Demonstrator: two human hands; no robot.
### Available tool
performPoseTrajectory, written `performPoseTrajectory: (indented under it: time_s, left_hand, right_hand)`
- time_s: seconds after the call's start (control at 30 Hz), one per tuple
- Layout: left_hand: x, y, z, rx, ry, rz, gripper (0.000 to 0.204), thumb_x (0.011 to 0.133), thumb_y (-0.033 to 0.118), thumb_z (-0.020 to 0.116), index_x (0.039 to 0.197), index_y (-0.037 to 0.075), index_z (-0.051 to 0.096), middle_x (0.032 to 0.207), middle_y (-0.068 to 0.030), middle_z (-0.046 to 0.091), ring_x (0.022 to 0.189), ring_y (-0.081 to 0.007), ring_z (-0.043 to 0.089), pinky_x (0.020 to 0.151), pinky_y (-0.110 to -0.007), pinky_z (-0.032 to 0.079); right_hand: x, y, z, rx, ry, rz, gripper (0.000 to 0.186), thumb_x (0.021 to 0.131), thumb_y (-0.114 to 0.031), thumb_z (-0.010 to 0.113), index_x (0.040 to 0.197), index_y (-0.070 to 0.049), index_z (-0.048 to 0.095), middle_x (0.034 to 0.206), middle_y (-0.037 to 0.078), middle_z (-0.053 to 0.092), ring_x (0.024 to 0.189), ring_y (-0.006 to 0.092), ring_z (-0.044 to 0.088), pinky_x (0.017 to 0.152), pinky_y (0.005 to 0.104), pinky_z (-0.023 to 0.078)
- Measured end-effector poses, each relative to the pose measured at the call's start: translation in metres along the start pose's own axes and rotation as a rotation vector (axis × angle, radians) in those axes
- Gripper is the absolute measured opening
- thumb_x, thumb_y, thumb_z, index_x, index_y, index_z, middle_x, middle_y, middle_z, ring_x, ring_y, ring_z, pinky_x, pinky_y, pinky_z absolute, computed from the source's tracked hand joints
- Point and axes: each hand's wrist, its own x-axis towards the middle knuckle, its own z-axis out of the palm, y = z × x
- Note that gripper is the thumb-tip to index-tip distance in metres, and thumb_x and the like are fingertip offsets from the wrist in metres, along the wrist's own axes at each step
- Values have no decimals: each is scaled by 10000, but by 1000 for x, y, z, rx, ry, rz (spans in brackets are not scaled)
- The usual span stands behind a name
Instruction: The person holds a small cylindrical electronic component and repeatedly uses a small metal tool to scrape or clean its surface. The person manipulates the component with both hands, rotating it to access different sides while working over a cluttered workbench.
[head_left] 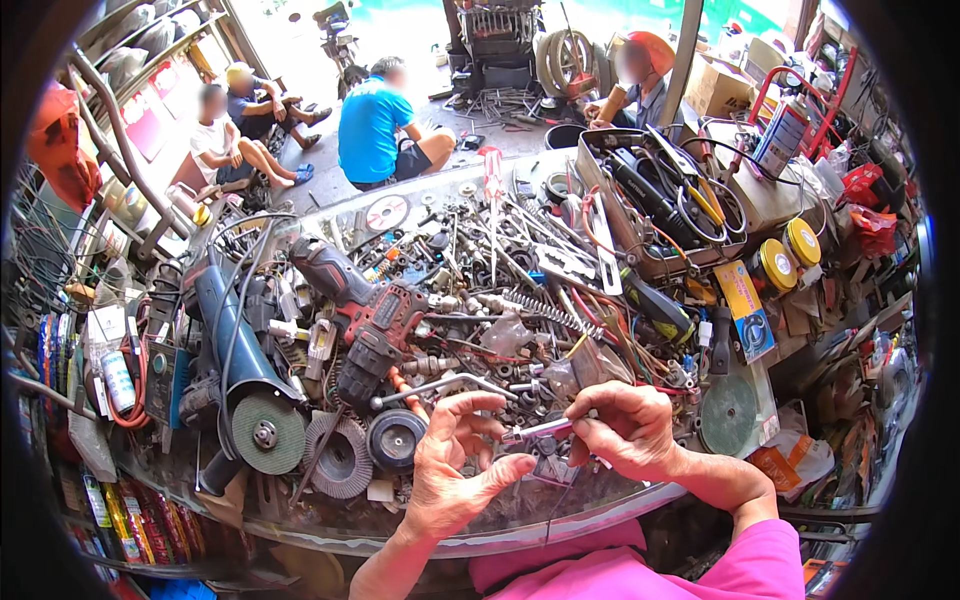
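Observation:
Between the fingertips of my right hand (628,435) is a slim, light-coloured, pen-shaped rod (540,430), its tip toward the left; its exact kind is too small to tell. My left hand (465,465) is open around that tip, thumb and fingers apart, and I cannot tell whether a finger touches it. Just beyond both hands, a workbench (560,535) bears a heap of loose metal parts (450,230). Left of my left hand are a black wheel (393,440) and a red-and-black cordless drill (375,320).
A blue angle grinder (235,330) with a green disc lies at the left. On the right are a green disc (729,414), a blue-and-yellow box (745,310) and an open case (640,210) of tools. Several people sit beyond the bench, one in a blue shirt (368,130).

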Motion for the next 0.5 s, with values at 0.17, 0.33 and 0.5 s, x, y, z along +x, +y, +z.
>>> performPoseTrajectory:
  time_s: [0.17, 0.33, 0.5]
  left_hand:
    - [-3, 3, -5, 3, -94, -303, 358, 961, 298, 609, 1135, -13, 575, 872, -1, 608, 727, -37, 534, 634, -176, 438]
    - [-6, -2, 2, 23, -30, -106, 251, 876, 99, 715, 1087, 35, 595, 897, 12, 605, 719, -30, 542, 558, -161, 408]
    - [-3, 10, 6, -33, 24, -135, 372, 798, 47, 772, 1117, 13, 583, 1066, -46, 565, 798, -39, 559, 576, -152, 418]
  right_hand:
    - [0, 1, -2, -62, -27, -27, 130, 890, 31, 578, 1018, 46, 603, 840, 100, 709, 661, 111, 690, 585, 225, 557]
    - [0, 0, 0, -140, -39, -87, 146, 869, 75, 575, 1006, 51, 618, 783, 85, 683, 651, 142, 695, 555, 240, 566]
    - [-1, 1, -1, -100, -35, -61, 135, 879, 35, 583, 1012, 39, 609, 821, 82, 702, 672, 120, 700, 582, 221, 555]
